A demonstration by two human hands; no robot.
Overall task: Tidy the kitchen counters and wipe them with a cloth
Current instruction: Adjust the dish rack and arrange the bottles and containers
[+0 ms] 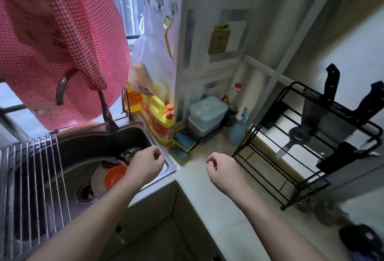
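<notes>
Pink checked cloth (62, 42) hangs top left above sink (93, 142), well apart from both hands. Prob. soft, light, floppy; best bunched at lower edge. Left hand (145, 165) over sink rim, right hand (224, 169) over desk (207, 202): fingers curled in, holding nothing.

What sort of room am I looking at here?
Most likely a small home kitchen: a steel sink holding an orange bowl, a yellow pump bottle beside it, and a black rack with knives on the counter.
</notes>
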